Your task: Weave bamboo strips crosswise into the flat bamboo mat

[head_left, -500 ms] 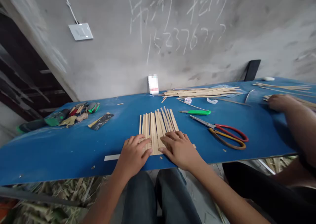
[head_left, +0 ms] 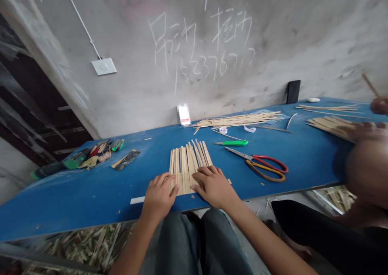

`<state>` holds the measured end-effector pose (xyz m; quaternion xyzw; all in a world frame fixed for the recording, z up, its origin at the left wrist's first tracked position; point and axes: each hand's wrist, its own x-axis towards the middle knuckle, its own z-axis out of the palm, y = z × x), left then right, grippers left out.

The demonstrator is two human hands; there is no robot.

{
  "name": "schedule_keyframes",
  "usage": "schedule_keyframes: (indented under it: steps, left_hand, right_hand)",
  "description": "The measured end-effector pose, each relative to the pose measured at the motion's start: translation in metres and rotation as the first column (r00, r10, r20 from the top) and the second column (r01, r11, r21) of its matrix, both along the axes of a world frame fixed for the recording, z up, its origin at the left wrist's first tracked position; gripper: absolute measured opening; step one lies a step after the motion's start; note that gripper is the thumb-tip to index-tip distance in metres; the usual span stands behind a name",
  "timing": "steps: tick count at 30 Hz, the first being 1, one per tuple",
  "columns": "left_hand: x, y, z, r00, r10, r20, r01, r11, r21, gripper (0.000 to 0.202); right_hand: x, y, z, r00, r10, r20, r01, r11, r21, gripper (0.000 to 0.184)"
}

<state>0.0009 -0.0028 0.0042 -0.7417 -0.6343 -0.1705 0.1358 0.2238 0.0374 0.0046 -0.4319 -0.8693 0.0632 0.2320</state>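
A panel of pale bamboo strips [head_left: 184,166] lies at the front of the blue table, woven near its front edge, with loose strip ends fanning toward the wall. My left hand [head_left: 159,191] rests on the panel's left side, fingers spread and thumb pointing inward. Over the right side lies my right hand [head_left: 212,185], its fingers stretched out across the strips. Both hands hide part of the weave. A flat pale strip [head_left: 137,200] pokes out left of my left hand.
Right of the panel lie large scissors [head_left: 256,163] and a green utility knife [head_left: 232,143]. Loose bamboo strips [head_left: 242,119] lie along the wall. Tools and pouches [head_left: 91,153] are heaped at left. A co-worker's hand [head_left: 368,131] presses another strip panel [head_left: 329,125] at right.
My view has tilted up and shifted right. My left hand has drawn slightly left, baring more weave between my hands. At right, the co-worker's other hand now appears, holding a stick up.
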Motion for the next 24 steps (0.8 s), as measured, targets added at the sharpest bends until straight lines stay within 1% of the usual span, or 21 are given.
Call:
schedule_keyframes:
  steps: [6,14,16,18,21,24]
  left_hand:
    - [-0.004,0.002,-0.006,0.999,0.032,0.002,-0.032,0.999,0.024,0.041]
    - [-0.007,0.003,-0.011,1.0,0.027,0.009,-0.027,0.999,0.027,0.042]
    - [-0.01,0.003,-0.013,1.0,0.027,-0.009,-0.027,0.999,0.037,0.041]
    - [-0.009,0.004,-0.014,0.998,0.02,-0.057,-0.016,0.997,0.079,0.042]
    - [0.002,0.011,-0.01,0.993,-0.051,-0.107,0.065,0.988,0.137,0.043]
    - [0.023,0.025,-0.005,0.979,-0.184,-0.088,0.193,0.976,0.105,0.042]
  right_hand:
    - [0.0,0.0,-0.001,1.0,0.0,-0.019,-0.001,1.0,-0.006,0.034]
    - [-0.002,0.005,-0.004,1.0,0.005,-0.028,-0.005,1.0,-0.012,0.032]
    - [-0.002,0.006,-0.004,0.999,-0.003,-0.037,0.003,1.0,-0.008,0.032]
    - [-0.003,0.008,-0.004,0.998,-0.004,-0.058,0.003,1.0,-0.02,0.032]
    - [-0.004,0.011,-0.004,0.997,-0.004,-0.081,0.0,0.999,-0.051,0.031]
    - [-0.005,0.016,-0.004,0.996,-0.007,-0.088,0.001,0.997,-0.078,0.035]
